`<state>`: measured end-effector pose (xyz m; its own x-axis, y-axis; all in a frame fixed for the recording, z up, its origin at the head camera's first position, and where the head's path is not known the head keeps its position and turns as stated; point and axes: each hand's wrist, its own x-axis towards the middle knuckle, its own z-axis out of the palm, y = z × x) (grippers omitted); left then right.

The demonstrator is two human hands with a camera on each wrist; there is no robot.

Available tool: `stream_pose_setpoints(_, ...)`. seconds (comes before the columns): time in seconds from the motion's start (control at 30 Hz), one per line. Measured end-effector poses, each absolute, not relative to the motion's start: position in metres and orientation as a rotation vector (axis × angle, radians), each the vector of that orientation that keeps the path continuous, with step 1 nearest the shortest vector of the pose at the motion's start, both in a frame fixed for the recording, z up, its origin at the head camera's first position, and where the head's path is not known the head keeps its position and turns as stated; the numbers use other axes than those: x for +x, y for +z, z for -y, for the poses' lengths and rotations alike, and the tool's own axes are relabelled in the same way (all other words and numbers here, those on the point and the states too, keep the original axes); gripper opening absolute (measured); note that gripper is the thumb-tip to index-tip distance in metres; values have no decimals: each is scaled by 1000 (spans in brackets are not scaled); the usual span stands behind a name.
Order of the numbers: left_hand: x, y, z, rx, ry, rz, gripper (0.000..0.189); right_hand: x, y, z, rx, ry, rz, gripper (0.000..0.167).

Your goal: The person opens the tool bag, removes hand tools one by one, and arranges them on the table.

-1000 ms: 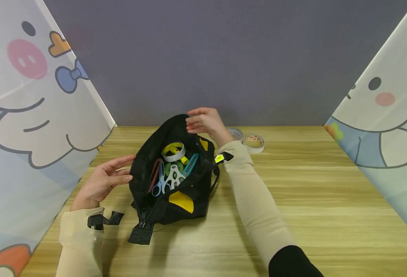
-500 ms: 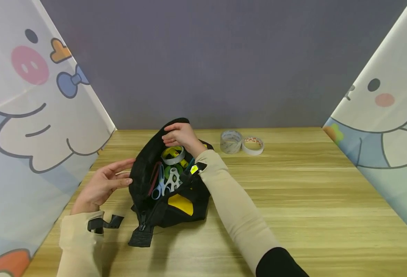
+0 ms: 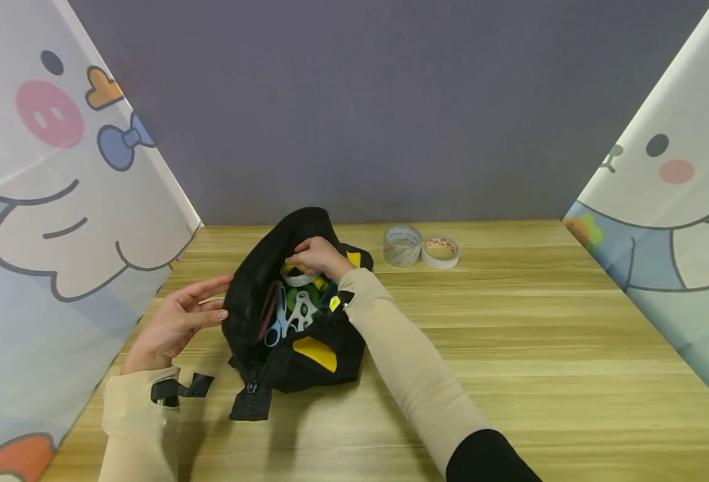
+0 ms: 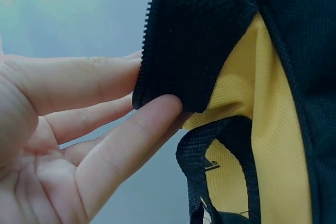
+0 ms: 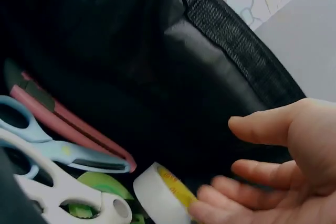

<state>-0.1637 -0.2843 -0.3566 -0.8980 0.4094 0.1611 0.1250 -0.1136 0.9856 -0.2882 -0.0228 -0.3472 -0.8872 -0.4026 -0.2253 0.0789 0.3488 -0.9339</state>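
Head view: an open bag is found left of centre, its edge pinched by the left hand. Inside, blue scissors and white scissors are seen; beyond them, the tape is overhung by the right hand, fingers loose, nothing grasped. Opening is judged complete, handling of contents unfinished. Farther, right of centre, a clear roll and a white roll are noted outside.

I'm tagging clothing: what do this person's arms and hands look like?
The left hand and right hand wear no gloves. Each arm has a beige sleeve and a black wrist strap; the right one bears a yellow patch. Farther up, the right sleeve turns black.
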Motion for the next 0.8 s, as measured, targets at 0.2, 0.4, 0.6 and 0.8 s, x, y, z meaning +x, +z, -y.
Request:
stream_pose_setpoints(0.2, -164, -357, 288, 620, 2131, -1944, 58, -284, -347, 22, -151, -1358, -2315, 56)
stream_pose_setpoints(0.4, -164, -358, 289, 617, 2119, -1964, 58, -292, -367, 23, -70, -1408, -2269, 68)
stream_pose_setpoints(0.6, -164, -358, 292, 613, 2121, -1966, 59, -356, -452, 34, -2, -1474, -2233, 85)
stream_pose_setpoints(0.8, -165, -358, 293, 598, 2123, -1966, 60, -405, -520, 48, 39, -1673, -2241, 72)
